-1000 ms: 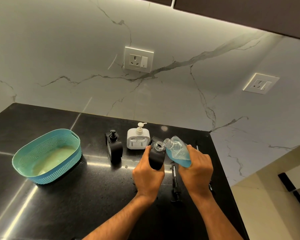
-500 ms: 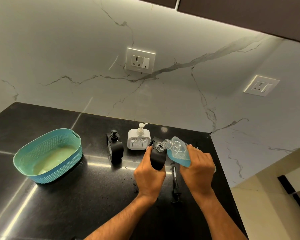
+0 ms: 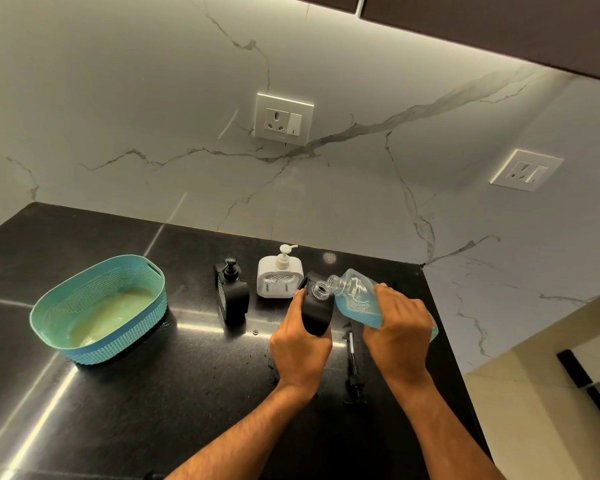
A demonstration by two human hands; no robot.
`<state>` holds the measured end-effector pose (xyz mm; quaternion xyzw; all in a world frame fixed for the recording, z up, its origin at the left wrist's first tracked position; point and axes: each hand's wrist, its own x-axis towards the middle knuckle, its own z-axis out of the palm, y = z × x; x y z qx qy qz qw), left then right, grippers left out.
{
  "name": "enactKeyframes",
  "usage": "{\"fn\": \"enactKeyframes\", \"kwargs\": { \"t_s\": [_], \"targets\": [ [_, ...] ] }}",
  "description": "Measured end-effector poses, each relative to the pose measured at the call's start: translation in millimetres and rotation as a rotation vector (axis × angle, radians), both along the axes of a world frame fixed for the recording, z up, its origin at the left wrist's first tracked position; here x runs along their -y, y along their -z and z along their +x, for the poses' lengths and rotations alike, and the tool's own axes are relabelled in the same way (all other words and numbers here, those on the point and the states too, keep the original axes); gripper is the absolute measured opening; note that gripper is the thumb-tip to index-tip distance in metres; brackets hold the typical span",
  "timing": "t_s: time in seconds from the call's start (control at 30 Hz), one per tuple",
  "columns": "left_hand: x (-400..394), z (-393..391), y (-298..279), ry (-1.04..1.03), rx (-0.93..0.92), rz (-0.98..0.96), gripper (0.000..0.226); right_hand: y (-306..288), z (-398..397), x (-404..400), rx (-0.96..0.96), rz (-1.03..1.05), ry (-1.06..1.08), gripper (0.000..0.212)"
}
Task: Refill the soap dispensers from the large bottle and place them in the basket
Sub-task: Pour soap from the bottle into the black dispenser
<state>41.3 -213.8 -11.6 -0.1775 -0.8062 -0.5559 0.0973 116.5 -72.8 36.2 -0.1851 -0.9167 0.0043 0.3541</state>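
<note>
My left grip (image 3: 300,344) clasps the black dispenser (image 3: 317,311) — my right grip (image 3: 397,332) tilts the large bottle (image 3: 357,299) toward its open neck

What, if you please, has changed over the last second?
The right hand has tipped the refill bottle closer, so its mouth now sits at the opening of the black dispenser, which the left hand grips. No grasp changed. The basket, the other two dispensers and the loose pump stayed put.
</note>
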Motion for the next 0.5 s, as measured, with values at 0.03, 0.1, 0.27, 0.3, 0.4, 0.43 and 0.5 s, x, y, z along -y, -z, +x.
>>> {"fn": "enactKeyframes", "kwargs": {
  "t_s": [0.03,0.1,0.27,0.3,0.4,0.43,0.5],
  "targets": [
    [-0.1,-0.5,-0.5,-0.003,-0.001,0.0,0.081,-0.4,-0.2,-0.4,0.003,0.007,0.002,0.074],
    [-0.3,-1.4,-0.9,-0.003,0.0,0.003,0.081,-1.1,-1.0,-1.6,0.008,0.018,0.004,0.073],
    [-1.2,-2.7,-1.9,-0.004,-0.003,0.017,0.079,-4.8,-3.4,-3.5,0.007,0.049,-0.003,0.07],
    [-1.4,-3.2,-2.3,-0.005,-0.005,0.019,0.08,-5.4,-3.9,-3.7,0.006,0.055,-0.006,0.069],
    [-2.1,-4.2,-3.7,-0.008,-0.013,0.016,0.082,-6.6,-5.6,-4.8,0.014,0.067,-0.003,0.068],
    [-2.1,-4.4,-4.0,-0.009,-0.014,0.016,0.082,-6.4,-5.9,-5.4,0.018,0.069,-0.001,0.068],
    [-2.4,-4.9,-4.2,-0.007,-0.016,0.017,0.083,-6.3,-6.3,-6.7,0.021,0.069,0.001,0.068]
  ]
}}
